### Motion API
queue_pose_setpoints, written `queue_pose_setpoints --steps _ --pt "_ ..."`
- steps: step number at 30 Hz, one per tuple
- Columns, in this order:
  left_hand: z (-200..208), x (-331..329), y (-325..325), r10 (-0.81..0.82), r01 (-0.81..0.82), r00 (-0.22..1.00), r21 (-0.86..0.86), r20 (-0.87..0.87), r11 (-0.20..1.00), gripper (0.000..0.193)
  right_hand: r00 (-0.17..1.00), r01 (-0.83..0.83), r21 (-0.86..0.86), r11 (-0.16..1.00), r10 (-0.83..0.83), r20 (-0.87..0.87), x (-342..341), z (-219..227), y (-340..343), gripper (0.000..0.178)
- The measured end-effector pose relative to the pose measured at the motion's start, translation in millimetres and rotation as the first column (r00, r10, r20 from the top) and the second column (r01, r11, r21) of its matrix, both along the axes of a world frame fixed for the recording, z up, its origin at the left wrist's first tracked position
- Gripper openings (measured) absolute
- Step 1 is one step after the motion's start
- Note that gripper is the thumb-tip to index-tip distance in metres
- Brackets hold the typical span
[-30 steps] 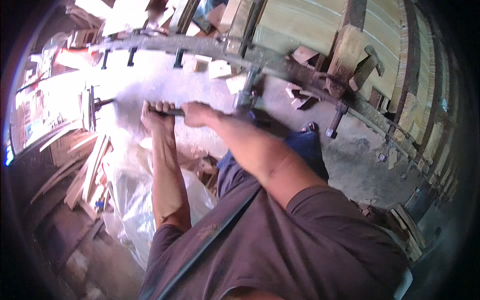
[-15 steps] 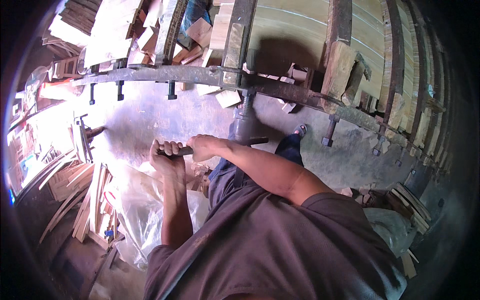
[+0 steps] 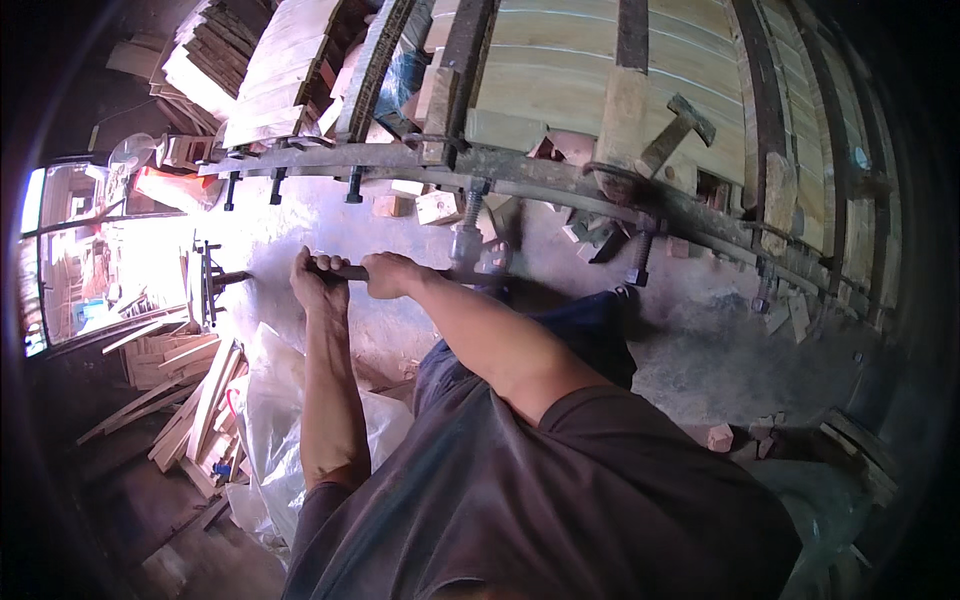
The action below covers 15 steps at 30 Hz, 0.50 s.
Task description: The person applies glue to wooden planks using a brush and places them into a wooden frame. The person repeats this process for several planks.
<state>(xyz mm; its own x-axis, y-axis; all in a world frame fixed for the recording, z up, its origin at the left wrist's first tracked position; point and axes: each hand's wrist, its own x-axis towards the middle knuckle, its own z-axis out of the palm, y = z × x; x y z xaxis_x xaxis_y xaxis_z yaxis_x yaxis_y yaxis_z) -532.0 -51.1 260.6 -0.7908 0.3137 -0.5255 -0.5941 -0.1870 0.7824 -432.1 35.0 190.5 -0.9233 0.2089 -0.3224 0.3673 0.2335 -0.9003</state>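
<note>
Both my hands grip a long dark metal bar that lies sideways in front of me. My left hand is closed round its left end. Farther along to the right, my right hand wraps the same bar. The bar's right part meets a grey metal socket, which sits on a threaded clamp screw. That screw stands out from a long metal clamp rail. Light wooden boards lie beyond the rail, under dark crossbars.
A hammer rests on the boards at the right. Another clamp bolt juts toward me from the rail. Wood strips and clear plastic sheeting lie at the lower left. Wood offcuts are under the rail.
My view has shifted, and my body leans further forward. Both hands still grip the bar, which now reaches farther left of the clamp screw. The right arm looks more extended.
</note>
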Motion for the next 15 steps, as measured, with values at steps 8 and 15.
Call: queue_pose_setpoints --steps 8,15 --pt "-3.0 3.6 1.0 -0.024 0.025 0.999 -0.037 0.043 0.999 0.026 1.0 -0.004 -0.023 1.0 0.003 -0.028 22.9 -0.2 -10.3 0.038" --pt "-17.8 -10.0 -14.2 0.014 0.006 0.993 -0.17 0.114 0.985 0.024 0.998 0.061 0.038 0.997 -0.061 0.016 91.2 -69.0 -23.8 0.038"
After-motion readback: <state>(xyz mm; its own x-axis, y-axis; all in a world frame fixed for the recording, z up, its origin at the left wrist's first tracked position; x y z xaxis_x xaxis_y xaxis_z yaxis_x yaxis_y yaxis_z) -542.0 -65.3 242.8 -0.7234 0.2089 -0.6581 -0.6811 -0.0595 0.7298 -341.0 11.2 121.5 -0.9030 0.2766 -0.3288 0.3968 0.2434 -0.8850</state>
